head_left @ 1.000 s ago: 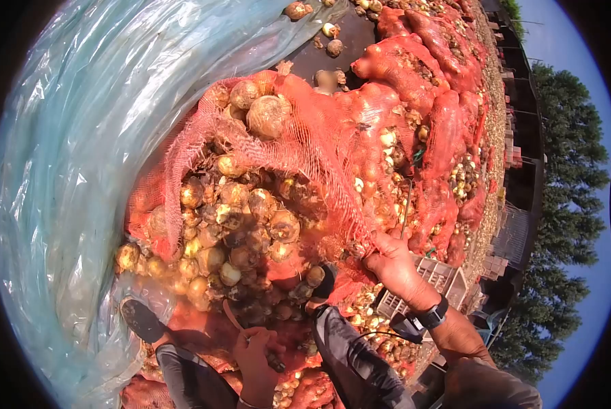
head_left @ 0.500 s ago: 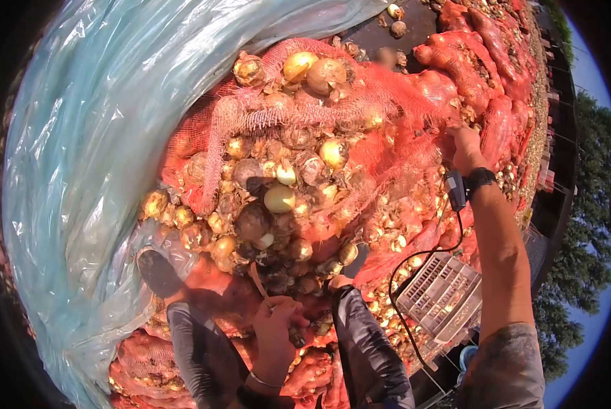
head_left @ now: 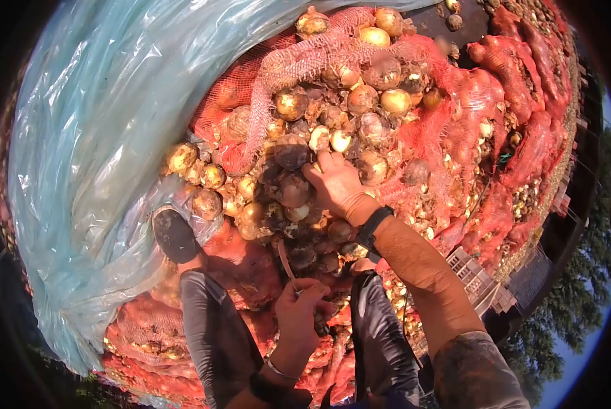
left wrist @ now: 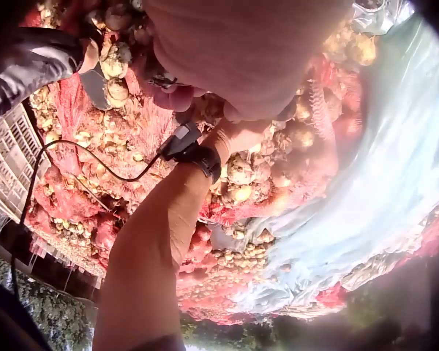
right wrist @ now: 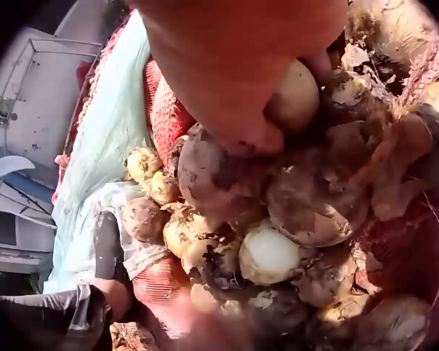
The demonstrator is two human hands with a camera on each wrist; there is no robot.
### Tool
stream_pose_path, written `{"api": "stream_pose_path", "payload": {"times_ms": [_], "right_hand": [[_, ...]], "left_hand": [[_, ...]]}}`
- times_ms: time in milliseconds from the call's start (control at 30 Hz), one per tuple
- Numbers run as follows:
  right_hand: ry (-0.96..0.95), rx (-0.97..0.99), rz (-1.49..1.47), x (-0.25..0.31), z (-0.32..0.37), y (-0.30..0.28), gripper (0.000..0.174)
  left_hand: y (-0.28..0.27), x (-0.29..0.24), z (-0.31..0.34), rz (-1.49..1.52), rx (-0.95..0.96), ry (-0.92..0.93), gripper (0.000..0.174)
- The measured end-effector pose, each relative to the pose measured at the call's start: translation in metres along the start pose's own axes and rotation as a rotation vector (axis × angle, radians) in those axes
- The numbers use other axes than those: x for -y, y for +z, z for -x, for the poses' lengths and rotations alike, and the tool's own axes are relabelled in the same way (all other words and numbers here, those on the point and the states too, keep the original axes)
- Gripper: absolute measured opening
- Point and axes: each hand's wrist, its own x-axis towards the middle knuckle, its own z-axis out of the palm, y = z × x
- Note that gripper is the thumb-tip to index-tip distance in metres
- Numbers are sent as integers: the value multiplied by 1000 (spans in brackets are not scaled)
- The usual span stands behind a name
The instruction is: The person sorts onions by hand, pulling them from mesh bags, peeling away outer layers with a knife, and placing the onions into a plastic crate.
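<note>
My right hand (head_left: 339, 187) reaches down into a heap of loose onions (head_left: 377, 129) lying on and beside red mesh netting (head_left: 305, 58). In the right wrist view that hand (right wrist: 241, 66) pinches a pale, smooth onion (right wrist: 294, 99) between thumb and fingers; a peeled white onion (right wrist: 271, 252) lies below. Lower in the head view, my left hand (head_left: 299, 317) is curled round a thin, brownish curved tool (head_left: 285, 259), its end pointing up toward the heap. The left hand (left wrist: 241, 51) fills the top of the left wrist view, its grip partly hidden.
Bluish plastic sheeting (head_left: 115, 136) spreads along the left. Filled red mesh sacks (head_left: 482, 109) lie to the right and below my legs. A plastic crate (head_left: 479, 279) stands at the lower right. My shoe (head_left: 175, 235) is beside the heap. A black cable (left wrist: 95, 153) hangs from the right wrist.
My right hand has let go of the netting at the right and come back left onto the onions. The netting lies pulled open. My left hand still holds the tool; the view has shifted.
</note>
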Motion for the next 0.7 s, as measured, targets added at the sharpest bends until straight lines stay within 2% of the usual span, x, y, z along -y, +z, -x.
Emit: {"api": "stream_pose_path", "payload": {"times_ms": [67,100,200,267,300,400,433,467,500,567,633,667,700], "right_hand": [[129,134,-245,-4,4,-4,52],[132,132,-244,-7,14,-16,52],[366,-72,-424,-35,92,-51,55],[493,-261,-398,-66,179,-70,54],[697,-264,-365,-74,235,-81,54],[1073,-125,-199,-94,429,-105,55],[1136,-22,-40,-101,498,-102,60],[1320,77,-32,-105,564,-100,67],[1407,259,20,-106,612,-105,73],[1460,273,256,-95,586,-109,74],[1090,179,25,-110,536,-77,69],[983,84,-156,-95,461,-67,64],[769,12,-258,-74,380,-64,60]], "left_hand": [[-2,-1,3,-9,-8,-14,16],[0,-1,4,-11,-1,-16,16],[3,2,4,-65,-3,-18,16],[8,6,3,-82,15,-18,16],[10,8,2,-92,35,-13,16],[15,16,-1,-126,45,-23,15],[15,20,-2,-127,36,-23,15],[15,23,-4,-132,46,-28,15],[16,25,-6,-135,56,-30,15],[17,27,-10,-127,57,-5,15],[11,33,-7,-127,47,-11,15],[10,32,-8,-115,37,1,13],[8,30,-10,-102,28,14,12]]}}
